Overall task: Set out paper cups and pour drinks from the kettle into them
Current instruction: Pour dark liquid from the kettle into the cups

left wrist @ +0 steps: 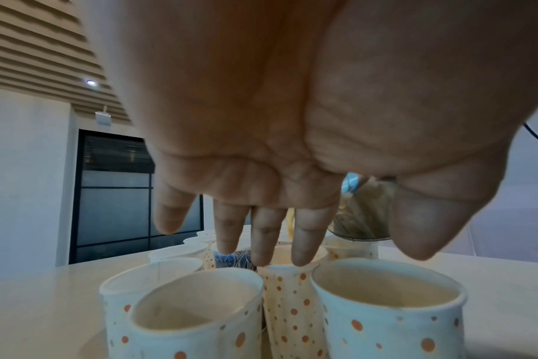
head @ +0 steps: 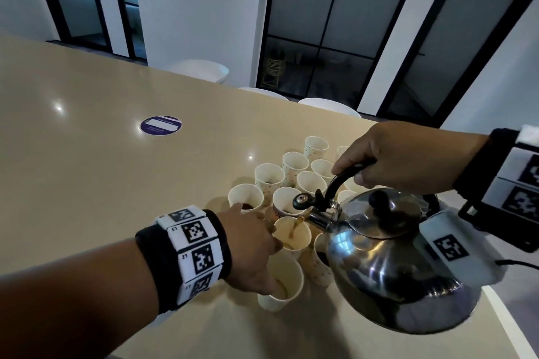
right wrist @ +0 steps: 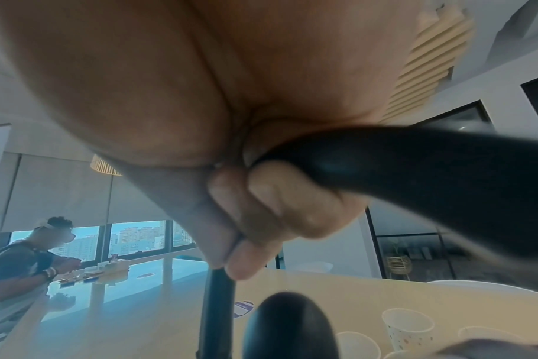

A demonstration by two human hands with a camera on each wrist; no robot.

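Observation:
A shiny steel kettle (head: 393, 256) hangs tilted over a cluster of several polka-dot paper cups (head: 293, 165) on the beige table. My right hand (head: 350, 173) grips its black handle (right wrist: 446, 182), fingers curled under it. A brown stream (head: 294, 229) runs from the spout into one cup (head: 291, 237). My left hand (head: 271, 262) reaches over the near cups with straight fingers (left wrist: 304, 243) whose tips touch that cup's (left wrist: 289, 298) rim; the thumb hangs free above a neighbouring cup (left wrist: 390, 315). Some cups, such as the far left one (head: 246, 198), hold dark liquid.
A round purple sticker (head: 161, 125) lies farther left on the table (head: 87, 154). White chairs (head: 201, 70) stand along its far edge, and its right edge (head: 510, 326) runs close to the kettle. Another person (right wrist: 22, 262) sits at a distant table.

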